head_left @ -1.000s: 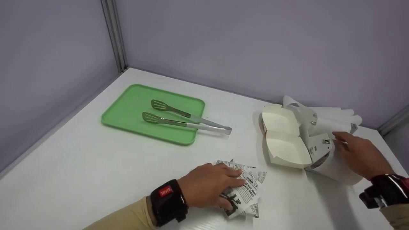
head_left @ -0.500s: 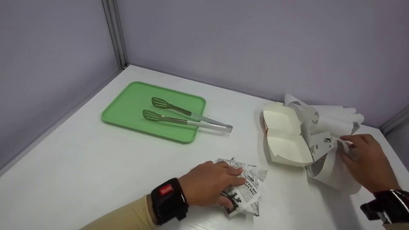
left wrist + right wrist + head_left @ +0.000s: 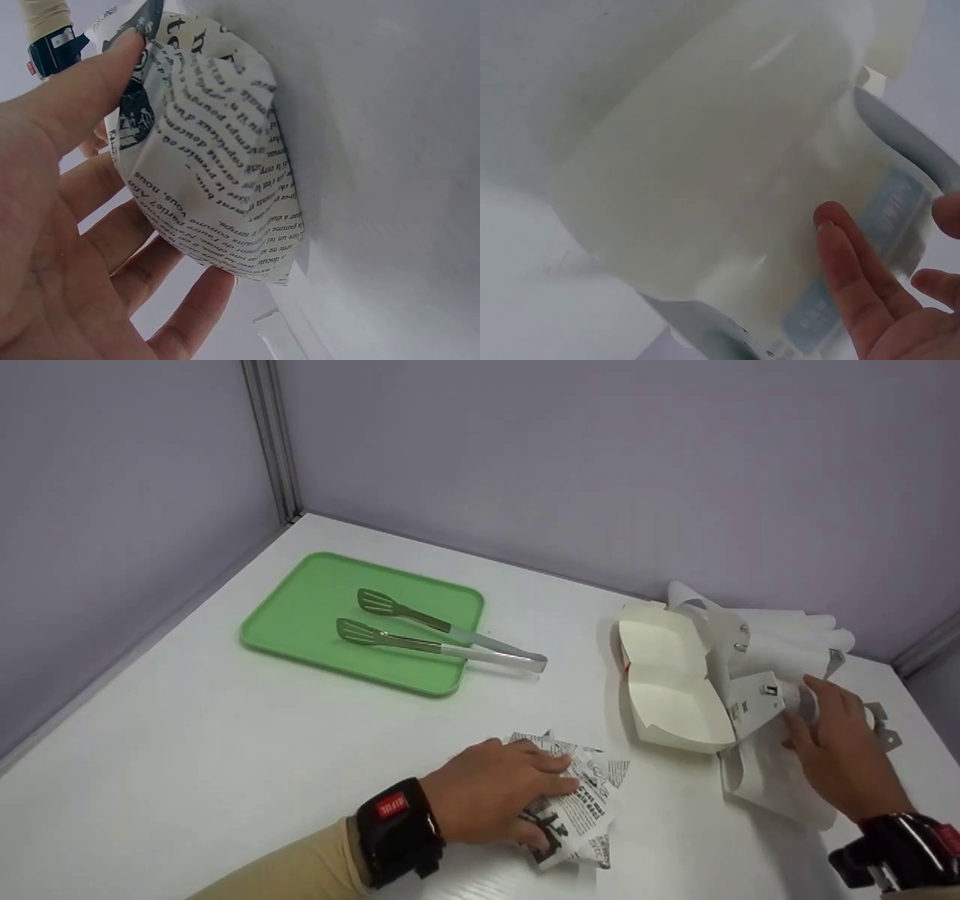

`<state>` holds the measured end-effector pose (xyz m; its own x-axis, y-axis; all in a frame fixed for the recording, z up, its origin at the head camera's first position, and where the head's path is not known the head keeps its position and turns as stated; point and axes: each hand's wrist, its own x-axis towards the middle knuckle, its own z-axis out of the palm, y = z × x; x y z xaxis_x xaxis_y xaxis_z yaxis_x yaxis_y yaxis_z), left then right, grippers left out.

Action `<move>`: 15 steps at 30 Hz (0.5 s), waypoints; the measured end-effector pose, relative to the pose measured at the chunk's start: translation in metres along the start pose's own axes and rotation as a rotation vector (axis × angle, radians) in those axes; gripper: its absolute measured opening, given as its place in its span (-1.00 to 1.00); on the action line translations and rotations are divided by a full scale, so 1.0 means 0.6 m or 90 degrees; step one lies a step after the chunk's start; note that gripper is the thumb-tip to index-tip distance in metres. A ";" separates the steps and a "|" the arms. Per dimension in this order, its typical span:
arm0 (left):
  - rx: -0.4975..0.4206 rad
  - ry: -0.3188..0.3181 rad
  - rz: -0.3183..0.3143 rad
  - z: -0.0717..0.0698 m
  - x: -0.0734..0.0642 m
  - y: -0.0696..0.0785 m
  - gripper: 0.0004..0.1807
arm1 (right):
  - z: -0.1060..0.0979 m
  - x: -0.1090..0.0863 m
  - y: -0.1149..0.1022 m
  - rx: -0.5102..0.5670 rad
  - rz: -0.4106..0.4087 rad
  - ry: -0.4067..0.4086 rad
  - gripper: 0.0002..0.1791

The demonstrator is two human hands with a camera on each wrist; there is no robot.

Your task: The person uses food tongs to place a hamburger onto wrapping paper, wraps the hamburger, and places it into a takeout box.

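Observation:
My left hand (image 3: 487,795) holds a package in newsprint-patterned paper (image 3: 581,817) on the table. In the left wrist view the thumb lies on one side of this wrapped package (image 3: 217,150), with the fingers on the other. What it wraps is hidden. My right hand (image 3: 844,746) is at a white dispenser (image 3: 757,701) with a roll. The right wrist view shows two fingertips (image 3: 836,232) against a pale, curved strip (image 3: 727,165) with blue printed labels (image 3: 810,315). The other digits stand apart from them.
An open, pale food box (image 3: 675,701) stands left of the dispenser. A second white dispenser with rolls (image 3: 780,637) sits behind. Steel tongs (image 3: 495,652) lie across a green tray (image 3: 292,615) at the left. Grey walls enclose the white table (image 3: 247,750).
My right hand first moved outward with the pale strip, then back in over the roll; the strip's loose loop has shifted. The left hand stays on the wrapped package.

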<state>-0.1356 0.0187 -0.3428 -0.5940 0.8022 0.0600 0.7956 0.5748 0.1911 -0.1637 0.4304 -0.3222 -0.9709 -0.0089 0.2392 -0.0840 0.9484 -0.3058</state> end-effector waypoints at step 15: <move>0.004 0.004 0.005 0.001 -0.001 -0.001 -0.24 | 0.024 -0.035 -0.015 -0.114 0.021 0.180 -0.43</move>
<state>-0.1356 0.0179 -0.3432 -0.5890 0.8053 0.0677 0.8007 0.5702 0.1837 -0.1455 0.4174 -0.3380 -0.8699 0.0873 0.4854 0.0118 0.9876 -0.1565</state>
